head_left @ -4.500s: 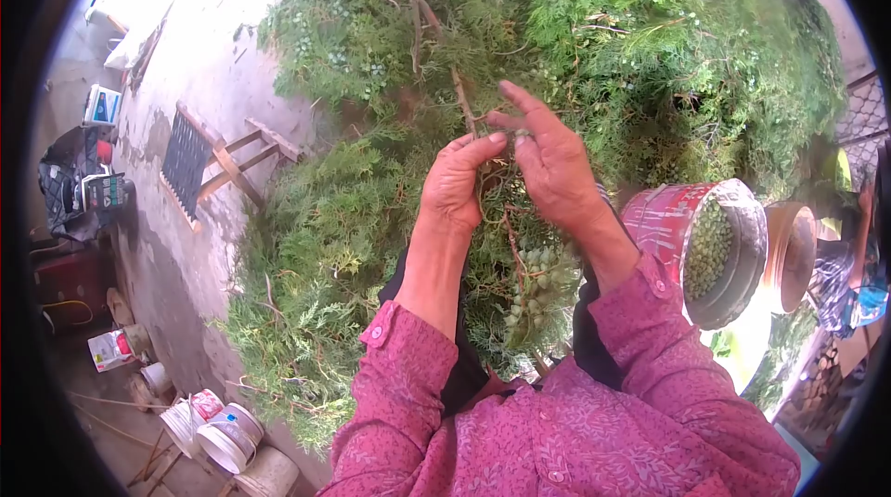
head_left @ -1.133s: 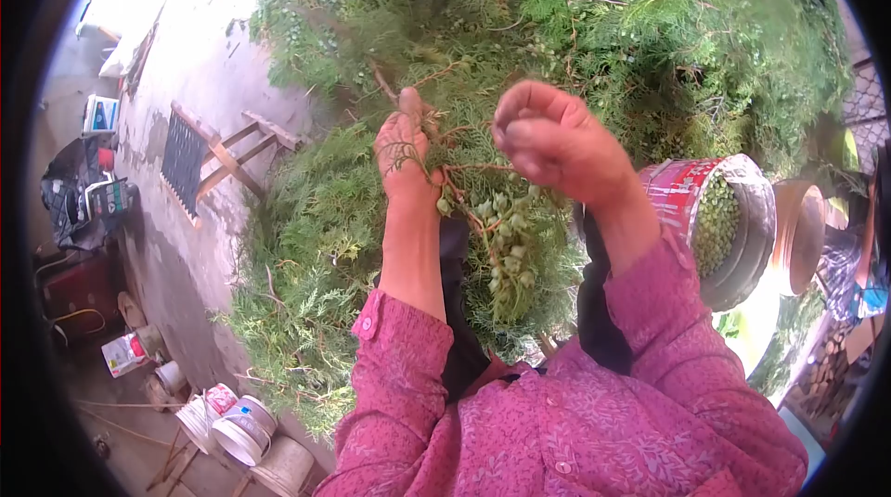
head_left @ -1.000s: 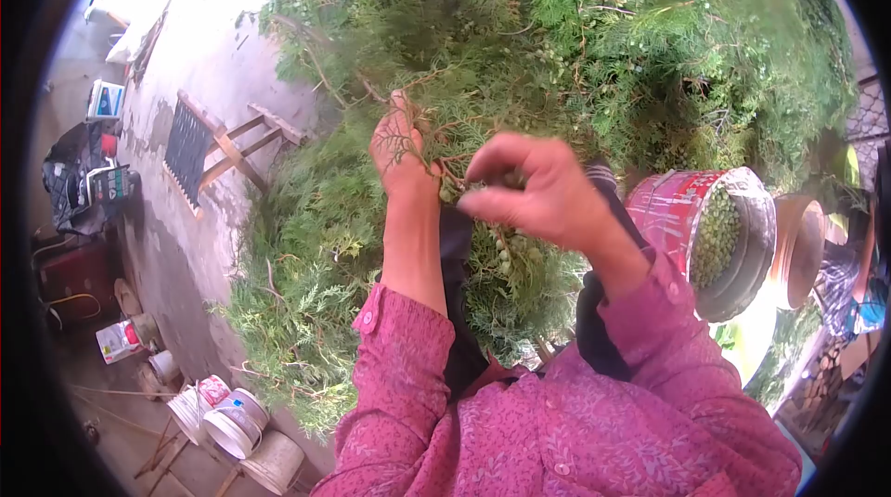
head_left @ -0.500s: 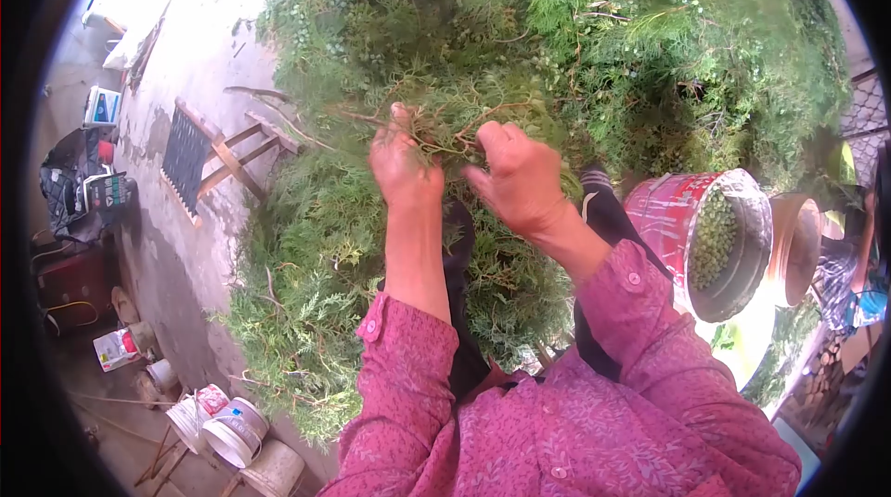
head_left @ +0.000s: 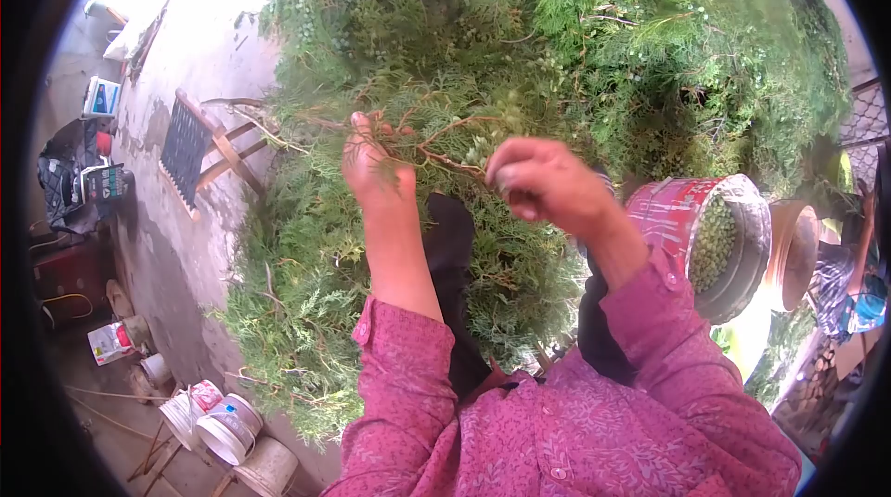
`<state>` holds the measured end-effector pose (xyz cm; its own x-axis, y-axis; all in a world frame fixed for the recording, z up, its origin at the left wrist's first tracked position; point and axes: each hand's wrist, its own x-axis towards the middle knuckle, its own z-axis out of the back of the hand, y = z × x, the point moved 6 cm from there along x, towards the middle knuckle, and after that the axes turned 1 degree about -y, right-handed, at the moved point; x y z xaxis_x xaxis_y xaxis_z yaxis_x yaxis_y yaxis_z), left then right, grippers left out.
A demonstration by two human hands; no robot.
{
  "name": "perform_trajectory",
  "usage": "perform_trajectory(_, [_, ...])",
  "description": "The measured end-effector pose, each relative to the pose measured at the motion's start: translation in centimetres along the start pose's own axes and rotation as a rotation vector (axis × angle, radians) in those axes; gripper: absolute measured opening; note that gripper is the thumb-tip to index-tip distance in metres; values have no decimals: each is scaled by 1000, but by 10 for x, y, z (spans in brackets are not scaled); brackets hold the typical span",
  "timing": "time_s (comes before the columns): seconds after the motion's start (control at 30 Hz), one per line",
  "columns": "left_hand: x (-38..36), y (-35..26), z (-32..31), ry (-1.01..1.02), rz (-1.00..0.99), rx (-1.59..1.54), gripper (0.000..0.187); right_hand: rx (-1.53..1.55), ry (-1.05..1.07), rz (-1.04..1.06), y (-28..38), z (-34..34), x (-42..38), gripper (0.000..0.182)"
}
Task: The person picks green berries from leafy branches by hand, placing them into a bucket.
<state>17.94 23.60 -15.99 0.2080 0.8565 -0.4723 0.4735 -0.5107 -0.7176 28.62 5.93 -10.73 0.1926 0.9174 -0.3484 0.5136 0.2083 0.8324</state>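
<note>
My left hand (head_left: 376, 167) is closed around a thin cypress-like branch (head_left: 447, 160) with feathery green sprigs. The branch runs sideways across the front of me, its bare brown stem crossing toward my other hand. My right hand (head_left: 554, 186) is slightly blurred, its fingers curled together by the right end of this stem; what they pinch is hidden. A large heap of leafy green cuttings (head_left: 302, 311), dotted with small pale green cones in places, lies under and beyond both hands. To the right, a red and white bucket (head_left: 661, 209) leans toward me with many green cones (head_left: 713, 245) inside.
A brown container (head_left: 792, 251) stands just beyond the red bucket. On the left are a folding stool (head_left: 200, 158) and a dark bag (head_left: 70, 177). Several white buckets (head_left: 227, 432) sit at lower left. My dark-trousered legs extend into the greenery.
My left hand has shifted a little left with the branch. My right hand has drawn away to the right and slightly down, widening the gap between the hands.
</note>
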Motion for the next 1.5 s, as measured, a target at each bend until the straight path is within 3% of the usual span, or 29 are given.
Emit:
perform_trajectory(0.03, [2,-2,2,0,-2,13,18,-1,1,-2,8,3,-4,17])
perform_trajectory(0.1, [7,-5,7,-11,-8,3,19,350,-70,87,27,13,-9,17])
perform_trajectory(0.23, [2,-3,2,-22,40,-21,20,334,-153,129,21,29,-5,15])
perform_trajectory(0.33, [-1,-3,0,-42,30,41,22,270,-188,85,13,35,-4,16])
perform_trajectory(0.4, [-5,-5,-4,-31,44,47,22,-1,-242,117,13,39,-5,23])
perform_trajectory(0.53, [-6,-2,-7,-27,48,48,24,-120,-315,131,13,46,-3,31])
perform_trajectory(0.6, [-8,1,-9,-7,73,23,23,-333,-338,51,13,44,0,39])
perform_trajectory(0.83, [-8,2,-11,34,153,116,20,-221,-145,-54,3,15,5,50])
perform_trajectory(1.07, [-22,-1,-19,46,224,177,21,-486,-256,56,9,14,6,48])
perform_trajectory(1.17, [-23,-3,-19,116,213,135,21,-253,-130,-52,5,1,2,47])
perform_trajectory(1.23, [-23,-5,-19,53,190,182,18,-496,-109,195,12,-5,2,46])
perform_trajectory(1.27, [-24,-4,-21,52,190,182,18,-496,-108,194,6,-6,3,46])
perform_trajectory(1.33, [-26,-7,-22,-22,131,118,17,-521,-49,383,6,-16,4,45])
perform_trajectory(1.43, [-21,-4,-16,-48,145,324,26,-693,-41,510,9,-24,1,41])
perform_trajectory(1.47, [-20,-2,-12,-50,148,325,26,-720,0,463,7,-25,3,39])
perform_trajectory(1.5, [-19,2,-15,54,176,276,25,-718,0,461,8,-23,3,39])
